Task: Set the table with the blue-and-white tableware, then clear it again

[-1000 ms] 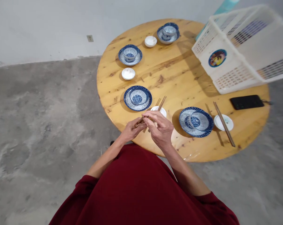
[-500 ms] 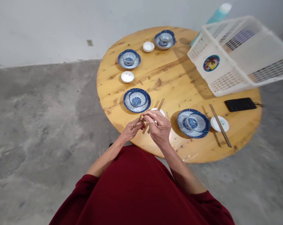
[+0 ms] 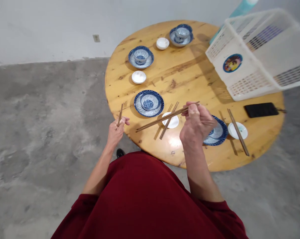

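Above a round, glossy, knot-flecked wooden table point(image 3: 189, 83), the right hand point(image 3: 196, 126) pinches long chopsticks point(image 3: 152, 123), slim, straight and brown. The left hand point(image 3: 115, 132) grasps further brown chopsticks point(image 3: 120, 114).

Four blue-and-white plates point(image 3: 138, 104) can be counted on one round table point(image 3: 179, 70), with four bowls point(image 3: 150, 102), one set in each plate. Four small white dishes point(image 3: 139, 77) are seen too. Two chopsticks point(image 3: 150, 124) are held in the right hand point(image 3: 196, 127), two are laid on the near dish, and two on the right dish. How many are held in the left hand point(image 3: 116, 132) cannot be told. To the right, one basket point(image 3: 242, 75) and one black phone-like thing point(image 3: 261, 110) are found.
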The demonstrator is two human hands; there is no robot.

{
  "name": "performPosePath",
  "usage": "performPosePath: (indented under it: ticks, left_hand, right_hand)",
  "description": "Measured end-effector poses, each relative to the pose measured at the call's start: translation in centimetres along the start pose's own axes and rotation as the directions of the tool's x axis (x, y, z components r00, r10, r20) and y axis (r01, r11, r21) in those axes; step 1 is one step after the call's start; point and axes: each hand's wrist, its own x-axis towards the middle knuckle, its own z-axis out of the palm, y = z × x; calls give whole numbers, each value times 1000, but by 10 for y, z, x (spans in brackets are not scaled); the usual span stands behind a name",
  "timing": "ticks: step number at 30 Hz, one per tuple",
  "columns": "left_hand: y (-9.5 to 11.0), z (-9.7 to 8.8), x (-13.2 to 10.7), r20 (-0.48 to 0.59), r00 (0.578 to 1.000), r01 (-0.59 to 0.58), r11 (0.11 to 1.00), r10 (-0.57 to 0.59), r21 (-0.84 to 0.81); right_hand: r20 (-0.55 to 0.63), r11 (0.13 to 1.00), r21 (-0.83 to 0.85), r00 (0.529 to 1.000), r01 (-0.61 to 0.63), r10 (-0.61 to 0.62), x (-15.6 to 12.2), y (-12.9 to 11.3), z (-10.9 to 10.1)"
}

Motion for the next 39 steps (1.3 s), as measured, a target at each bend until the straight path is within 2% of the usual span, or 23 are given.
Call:
performPosePath:
  ticks: [4,8,13,16,18,22,24,26,28,31,35,39]
  left_hand:
    - [-22,-23,-22,-37,991,133,990,-132,40]
    - [-41,-44,-38,-95,970,225,974,-222,16]
    - [-54,-73,-48,-180,952,250,968,-247,-5]
    - [-59,-93,-53,-219,943,254,967,-248,-4]
    - [-60,-106,-56,-225,937,273,962,-266,-4]
    - [-62,-130,-62,-206,930,314,949,-306,6]
    - [-62,-141,-63,-190,935,310,950,-299,29]
    - [-60,-150,-62,-169,942,303,951,-289,67]
    - [-57,-159,-60,-145,947,302,948,-286,105]
    - [-49,-168,-52,-119,954,293,945,-277,147]
    - [-43,-173,-35,-75,958,286,937,-277,200]
    - [-47,-170,-17,15,948,307,921,-319,238]
  right_hand:
    - [20,969,-174,985,173,-172,-12,-15,11]
    - [187,913,-231,936,337,-298,-34,-25,28]
    - [343,888,-213,882,408,-323,-57,-14,47]
    - [368,888,-200,871,415,-324,-62,-13,53]
    - [362,888,-224,880,402,-307,-61,-16,57]
    - [277,935,-218,936,281,-217,-60,-24,74]
    - [237,980,-137,965,147,-112,-61,-25,89]
    - [224,999,-32,975,-9,16,-65,-23,106]
    - [233,987,59,964,-147,130,-70,-20,123]
    - [265,947,143,933,-287,243,-80,-17,145]
    - [287,887,217,895,-408,342,-86,-14,164]
    - [249,828,270,867,-491,432,-80,1,179]
